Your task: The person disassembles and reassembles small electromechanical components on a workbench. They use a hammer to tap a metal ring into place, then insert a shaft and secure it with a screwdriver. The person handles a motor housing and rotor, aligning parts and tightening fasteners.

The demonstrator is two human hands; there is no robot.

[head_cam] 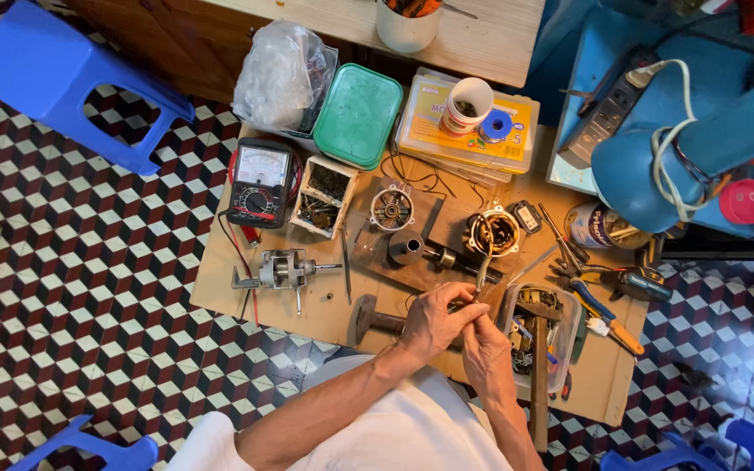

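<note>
My left hand and my right hand meet over the front edge of a low wooden board. Both pinch a small part between their fingertips; it is too small to name. A thin wire or tweezer-like metal piece rises from the hands toward a motor stator with copper windings. A hammer lies just left of my left hand. A clear plastic box of tools sits right of my right hand.
On the board lie a motor rotor with shaft, a round end cap, an analog multimeter, a small box of screws, a green-lidded container, pliers and a blue lamp. Blue stools stand on the checkered floor.
</note>
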